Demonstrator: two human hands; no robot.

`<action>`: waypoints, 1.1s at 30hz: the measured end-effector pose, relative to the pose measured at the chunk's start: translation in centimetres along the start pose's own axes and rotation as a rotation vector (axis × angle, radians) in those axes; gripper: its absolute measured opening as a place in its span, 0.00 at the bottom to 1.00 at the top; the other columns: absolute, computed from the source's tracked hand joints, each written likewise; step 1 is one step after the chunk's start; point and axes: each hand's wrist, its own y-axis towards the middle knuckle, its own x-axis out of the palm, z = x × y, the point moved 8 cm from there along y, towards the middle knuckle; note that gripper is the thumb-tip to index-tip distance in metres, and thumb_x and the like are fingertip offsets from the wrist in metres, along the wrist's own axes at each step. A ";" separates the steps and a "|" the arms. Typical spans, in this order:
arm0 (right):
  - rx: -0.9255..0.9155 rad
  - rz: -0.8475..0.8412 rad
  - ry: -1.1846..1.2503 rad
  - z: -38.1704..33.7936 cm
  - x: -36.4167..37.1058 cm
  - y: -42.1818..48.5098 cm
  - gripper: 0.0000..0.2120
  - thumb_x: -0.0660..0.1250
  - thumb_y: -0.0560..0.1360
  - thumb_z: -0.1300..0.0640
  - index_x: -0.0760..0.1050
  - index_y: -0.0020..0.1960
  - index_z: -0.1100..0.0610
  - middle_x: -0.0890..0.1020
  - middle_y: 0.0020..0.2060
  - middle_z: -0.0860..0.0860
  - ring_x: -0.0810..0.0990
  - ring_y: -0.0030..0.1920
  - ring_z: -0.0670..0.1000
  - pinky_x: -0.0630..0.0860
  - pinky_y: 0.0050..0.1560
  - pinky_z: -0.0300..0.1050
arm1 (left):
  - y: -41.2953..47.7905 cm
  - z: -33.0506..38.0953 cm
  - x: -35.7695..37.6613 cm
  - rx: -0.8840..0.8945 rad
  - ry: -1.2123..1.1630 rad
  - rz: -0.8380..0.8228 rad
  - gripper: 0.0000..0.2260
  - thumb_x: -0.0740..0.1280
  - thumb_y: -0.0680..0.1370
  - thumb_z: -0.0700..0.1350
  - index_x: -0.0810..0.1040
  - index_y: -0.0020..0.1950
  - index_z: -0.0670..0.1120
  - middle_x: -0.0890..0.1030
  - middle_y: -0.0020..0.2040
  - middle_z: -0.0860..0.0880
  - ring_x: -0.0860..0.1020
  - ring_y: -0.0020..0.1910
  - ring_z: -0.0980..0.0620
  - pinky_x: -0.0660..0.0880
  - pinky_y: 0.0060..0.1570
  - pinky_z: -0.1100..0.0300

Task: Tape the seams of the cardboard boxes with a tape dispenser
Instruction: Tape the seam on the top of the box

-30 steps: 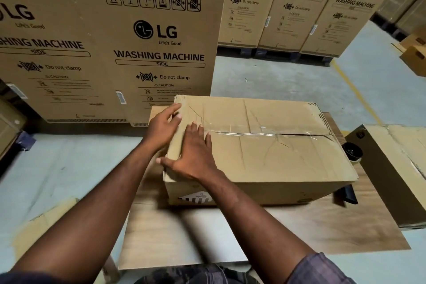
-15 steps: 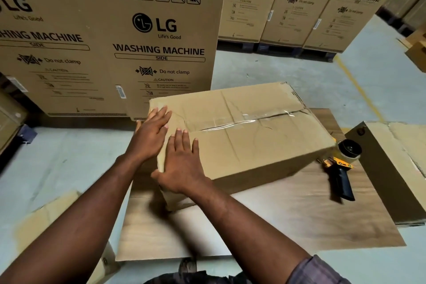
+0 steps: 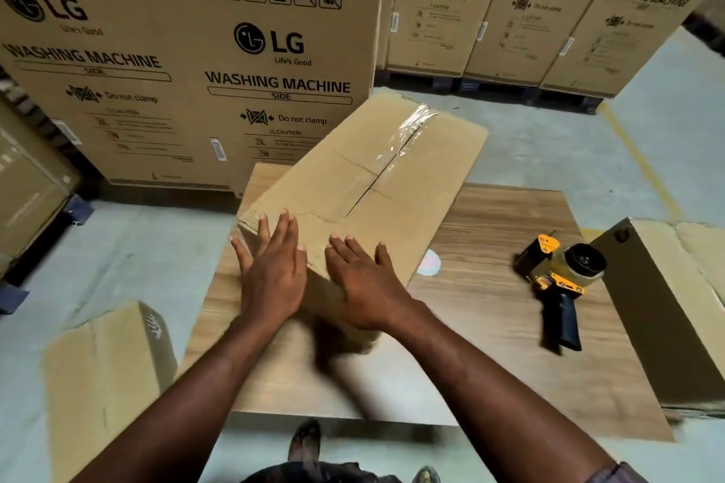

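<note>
Head view: the box (image 3: pixel 365 184) has turned on the table (image 3: pixel 490 325), its taped seam now pointing away. The left hand (image 3: pixel 270 271) and right hand (image 3: pixel 365 286) press flat, fingers spread, on its near end. The tape dispenser (image 3: pixel 561 282) lies free at the right, probably needed next.

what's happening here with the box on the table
A person presses the left hand and right hand flat, fingers straight, on the near end of a cardboard box that sits at an angle on the wooden table. Clear tape shows along the far part of its top seam. The yellow and black tape dispenser lies on the table to the right, with neither hand on it.
</note>
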 end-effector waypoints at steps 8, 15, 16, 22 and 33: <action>0.130 0.182 0.179 11.9 -0.5 -10.3 0.36 0.65 0.75 0.60 0.59 0.81 0.50 0.56 0.82 0.41 0.48 0.82 0.48 0.40 0.79 0.66 | -6.1 13.6 4.2 0.029 0.038 -0.060 0.26 0.49 0.80 0.56 0.71 0.75 0.54 0.66 0.78 0.48 0.63 0.77 0.45 0.47 0.75 0.34; 0.041 0.442 0.094 17.8 1.5 -14.7 0.32 0.66 0.74 0.51 0.65 0.78 0.50 0.63 0.79 0.41 0.54 0.82 0.50 0.47 0.78 0.68 | -9.8 19.2 5.3 0.034 0.145 -0.035 0.25 0.53 0.79 0.62 0.67 0.76 0.62 0.67 0.77 0.49 0.67 0.72 0.46 0.58 0.66 0.40; 0.021 0.451 0.087 18.2 1.6 -14.9 0.31 0.65 0.77 0.44 0.65 0.78 0.49 0.63 0.79 0.41 0.54 0.82 0.50 0.47 0.79 0.67 | -10.2 19.4 5.4 0.044 0.167 -0.031 0.25 0.54 0.79 0.64 0.66 0.76 0.63 0.66 0.77 0.49 0.66 0.72 0.46 0.58 0.66 0.41; -0.033 0.559 0.031 19.1 1.8 -15.8 0.25 0.65 0.79 0.41 0.72 0.74 0.50 0.70 0.76 0.44 0.63 0.79 0.53 0.57 0.77 0.65 | -11.5 20.4 5.5 0.033 0.206 0.002 0.23 0.61 0.78 0.65 0.68 0.73 0.66 0.66 0.78 0.50 0.65 0.72 0.47 0.59 0.65 0.42; 0.128 0.697 0.136 18.6 2.6 -17.0 0.24 0.71 0.76 0.45 0.74 0.71 0.48 0.72 0.74 0.41 0.64 0.78 0.50 0.55 0.76 0.61 | -11.6 19.9 5.1 0.065 0.153 0.085 0.28 0.72 0.72 0.62 0.71 0.71 0.64 0.68 0.76 0.52 0.68 0.70 0.48 0.59 0.63 0.44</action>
